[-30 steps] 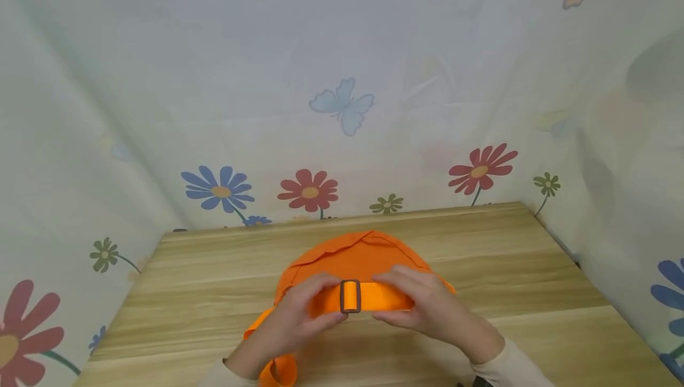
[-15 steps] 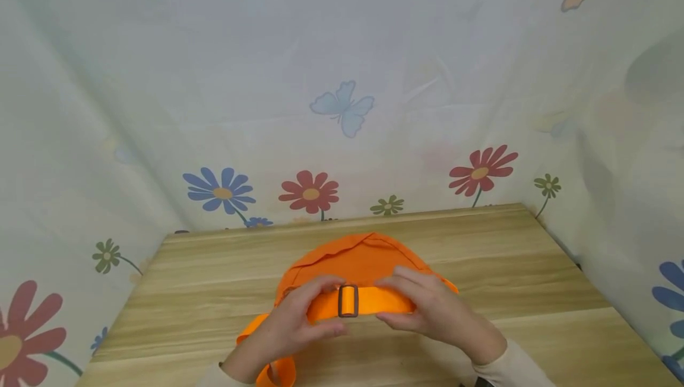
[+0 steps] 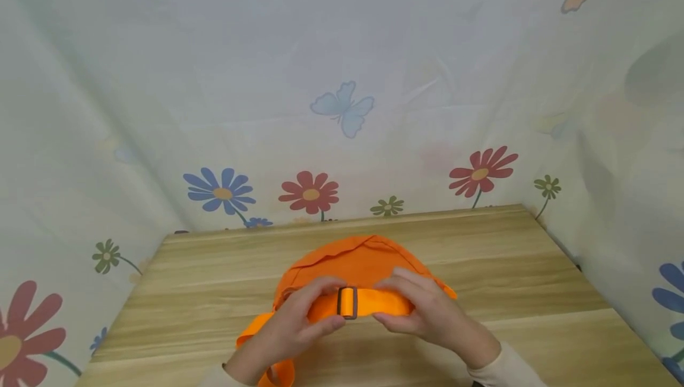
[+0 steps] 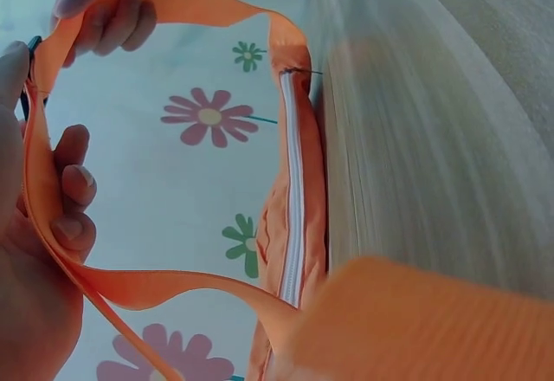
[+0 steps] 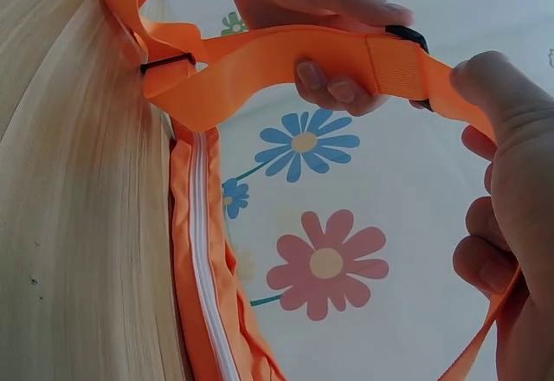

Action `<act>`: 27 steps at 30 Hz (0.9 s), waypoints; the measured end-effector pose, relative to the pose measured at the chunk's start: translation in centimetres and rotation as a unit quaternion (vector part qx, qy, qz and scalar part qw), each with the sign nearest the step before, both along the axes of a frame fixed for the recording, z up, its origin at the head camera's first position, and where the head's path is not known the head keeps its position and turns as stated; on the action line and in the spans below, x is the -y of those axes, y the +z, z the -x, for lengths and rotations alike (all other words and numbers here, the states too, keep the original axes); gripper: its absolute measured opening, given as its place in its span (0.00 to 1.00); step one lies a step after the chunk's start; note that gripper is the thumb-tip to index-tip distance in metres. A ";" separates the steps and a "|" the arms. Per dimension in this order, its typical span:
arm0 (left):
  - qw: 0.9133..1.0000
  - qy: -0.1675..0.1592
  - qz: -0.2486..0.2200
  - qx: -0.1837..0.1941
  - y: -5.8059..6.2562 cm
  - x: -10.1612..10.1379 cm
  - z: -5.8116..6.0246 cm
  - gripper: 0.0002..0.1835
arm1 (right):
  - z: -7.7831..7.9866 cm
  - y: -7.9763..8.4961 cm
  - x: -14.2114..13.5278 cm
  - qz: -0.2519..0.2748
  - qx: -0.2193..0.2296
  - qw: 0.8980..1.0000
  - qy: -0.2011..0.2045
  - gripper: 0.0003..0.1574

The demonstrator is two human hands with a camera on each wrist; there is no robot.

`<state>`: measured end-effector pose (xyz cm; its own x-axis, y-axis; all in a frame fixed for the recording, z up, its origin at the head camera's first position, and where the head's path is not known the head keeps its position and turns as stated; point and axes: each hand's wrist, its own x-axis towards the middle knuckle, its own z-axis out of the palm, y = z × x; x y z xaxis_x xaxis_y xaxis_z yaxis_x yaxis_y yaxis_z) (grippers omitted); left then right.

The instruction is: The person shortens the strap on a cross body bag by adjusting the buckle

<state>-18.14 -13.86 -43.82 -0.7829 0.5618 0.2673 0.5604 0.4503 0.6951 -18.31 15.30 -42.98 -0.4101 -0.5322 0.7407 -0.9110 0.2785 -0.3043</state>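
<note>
An orange fabric bag (image 3: 352, 262) with a white zipper (image 4: 294, 182) lies flat on the wooden table. Its orange strap (image 3: 382, 302) is lifted off the table between both hands. A dark slide buckle (image 3: 347, 303) sits on the strap in the middle. To the left of the buckle, my left hand (image 3: 299, 316) holds the strap between thumb and fingers. My right hand (image 3: 427, 304) pinches the strap on the buckle's right side. In the right wrist view, the strap's stitched end (image 5: 398, 65) shows beside the buckle.
A loose loop of strap (image 3: 278, 372) hangs by the left forearm. The wooden table (image 3: 507, 268) extends to both sides of the bag. Behind it hangs a pale backdrop (image 3: 240, 78) printed with flowers and a butterfly, with side panels left and right.
The strap and buckle have shifted slightly down and to the left with both hands. My left thumb moved off the buckle's lower edge and came back near it. The bag stays in place.
</note>
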 end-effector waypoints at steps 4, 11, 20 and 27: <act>1.000 0.002 -0.009 -0.004 -0.1 -0.1 -0.1 0.25 | 0.0 -0.1 0.2 0.014 0.001 1.000 0.003 0.21; 0.999 -0.008 -0.022 -0.038 -0.2 -0.2 -0.1 0.24 | 0.0 -0.2 0.6 0.024 -0.006 1.000 0.009 0.20; 0.999 -0.019 -0.026 -0.042 -0.2 -0.6 0.0 0.25 | 0.1 -0.2 1.2 0.030 -0.014 0.999 0.023 0.19; 0.996 -0.032 -0.038 -0.069 -0.7 -0.8 0.2 0.24 | -0.1 -0.2 1.6 0.022 0.009 1.000 0.019 0.20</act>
<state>-18.32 -13.01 -44.49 -0.6989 0.5833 0.4138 0.6789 0.3592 0.6404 -18.26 13.70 -43.21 -0.4033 -0.5151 0.7563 -0.9151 0.2290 -0.3320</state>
